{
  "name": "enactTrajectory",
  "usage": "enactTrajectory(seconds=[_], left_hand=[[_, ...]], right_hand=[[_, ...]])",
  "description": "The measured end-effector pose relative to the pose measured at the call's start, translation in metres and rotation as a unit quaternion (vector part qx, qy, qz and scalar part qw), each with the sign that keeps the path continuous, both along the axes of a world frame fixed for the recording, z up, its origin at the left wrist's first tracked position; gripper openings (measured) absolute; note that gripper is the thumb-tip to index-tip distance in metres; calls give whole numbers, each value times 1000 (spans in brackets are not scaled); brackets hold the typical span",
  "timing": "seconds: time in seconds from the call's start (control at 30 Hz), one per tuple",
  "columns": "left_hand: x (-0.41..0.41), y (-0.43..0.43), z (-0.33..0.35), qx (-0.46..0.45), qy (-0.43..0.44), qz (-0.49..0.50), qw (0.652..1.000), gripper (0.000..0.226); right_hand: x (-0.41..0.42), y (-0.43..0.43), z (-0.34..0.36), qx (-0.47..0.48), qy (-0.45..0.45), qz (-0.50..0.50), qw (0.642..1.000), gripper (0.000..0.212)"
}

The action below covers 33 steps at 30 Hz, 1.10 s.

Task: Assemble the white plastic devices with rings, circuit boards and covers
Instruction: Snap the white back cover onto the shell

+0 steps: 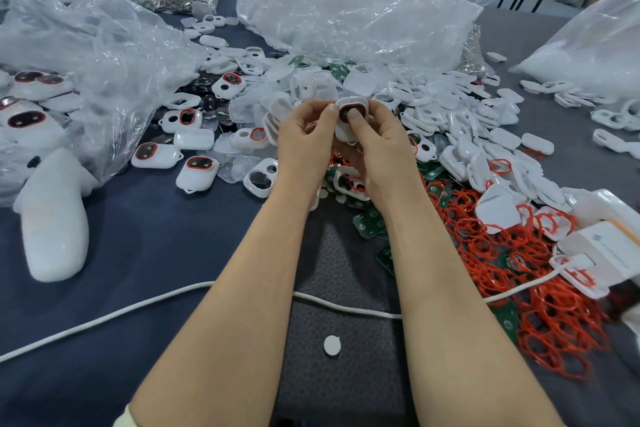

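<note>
The left hand and right hand clamp one device at 12 o'clock, above the tabletop. The right hand presses inside its red ring. The device is probably light, rigid and slick: grip its side edges.

Assembly workshop: heaped white casings, red rings, bulk bags

One head-worn wide-angle view, facing forward and down

The camera looks from above the person's forearms, which run up from the bottom edge to the left hand and right hand, both gripping a white device at mid-frame, close below; the table fills most of the picture, its far edge near the top
</note>
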<state>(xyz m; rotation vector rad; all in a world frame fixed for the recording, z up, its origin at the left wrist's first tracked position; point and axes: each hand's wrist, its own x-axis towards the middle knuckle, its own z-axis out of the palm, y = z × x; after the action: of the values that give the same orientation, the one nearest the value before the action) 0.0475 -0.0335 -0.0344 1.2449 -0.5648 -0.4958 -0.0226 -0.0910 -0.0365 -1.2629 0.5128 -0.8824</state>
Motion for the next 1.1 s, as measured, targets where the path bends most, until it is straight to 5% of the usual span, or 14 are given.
enactTrajectory(seconds=[1.1], left_hand=[[2, -3, -4, 2, -14, -3, 1000, 20]], right_hand=[[-1, 1, 1, -2, -4, -8, 1000, 9]])
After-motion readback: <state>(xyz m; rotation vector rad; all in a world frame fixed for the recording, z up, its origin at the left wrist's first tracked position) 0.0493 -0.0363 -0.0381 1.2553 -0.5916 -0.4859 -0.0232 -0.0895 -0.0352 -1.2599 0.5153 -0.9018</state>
